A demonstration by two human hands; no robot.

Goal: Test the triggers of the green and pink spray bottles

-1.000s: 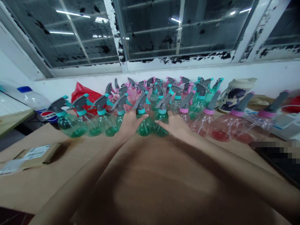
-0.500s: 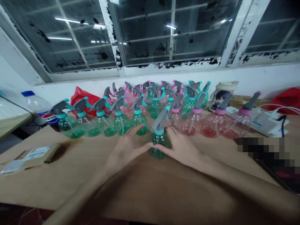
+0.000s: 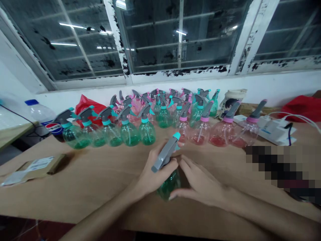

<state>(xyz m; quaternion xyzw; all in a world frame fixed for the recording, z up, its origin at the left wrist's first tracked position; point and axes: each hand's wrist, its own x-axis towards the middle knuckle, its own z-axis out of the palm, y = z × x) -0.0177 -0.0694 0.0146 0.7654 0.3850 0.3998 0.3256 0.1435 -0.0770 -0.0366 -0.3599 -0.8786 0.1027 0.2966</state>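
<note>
Head view: With forearms (image 3: 115,206) angled inward, the left hand (image 3: 153,177) gripped a green spray bottle (image 3: 172,184) at its neck, nearer than a row of bottles (image 3: 130,135); the right hand (image 3: 200,184) curved beside it, thumb and fingers parted.

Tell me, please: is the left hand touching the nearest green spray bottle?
Touching. The head view shows the left hand closed around the neck of the nearest green spray bottle.

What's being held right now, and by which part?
A green spray bottle: the left hand grips it around the neck, under the grey trigger head. The right hand is at the body's side; whether it grips too cannot be told.
</note>
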